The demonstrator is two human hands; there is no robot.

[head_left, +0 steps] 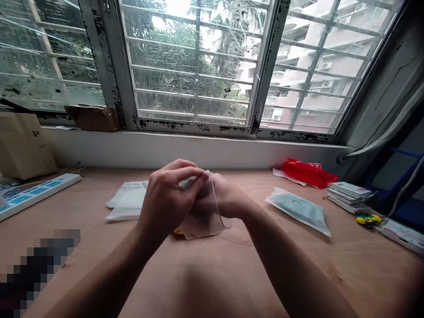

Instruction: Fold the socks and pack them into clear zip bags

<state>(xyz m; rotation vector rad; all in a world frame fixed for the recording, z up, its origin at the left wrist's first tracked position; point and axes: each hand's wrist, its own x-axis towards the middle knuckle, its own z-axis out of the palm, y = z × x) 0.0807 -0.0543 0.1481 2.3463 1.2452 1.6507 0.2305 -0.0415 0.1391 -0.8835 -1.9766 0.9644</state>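
A frosted, translucent plastic bag (206, 221) hangs between my hands in the middle of the view, its lower edge close to the tabletop. My left hand (172, 190) is closed, with thumb and forefinger pinching the bag's upper edge. On the other side, my right hand (227, 194) grips the bag near the same upper corner. Its fingers are partly behind or inside the cloudy plastic; I cannot tell which. A small orange thing (178, 231) shows low at the bag's left side, mostly covered. Flat frosted bags (124, 204) lie left of my left hand.
To the right lies a filled frosted bag (298, 207). Beyond it are a red plastic bag (308, 172), stacked boxes (349, 192) and a yellow-and-black item (368, 219). A power strip (43, 192) and a cardboard box (24, 143) stand at left. A window wall closes off the back.
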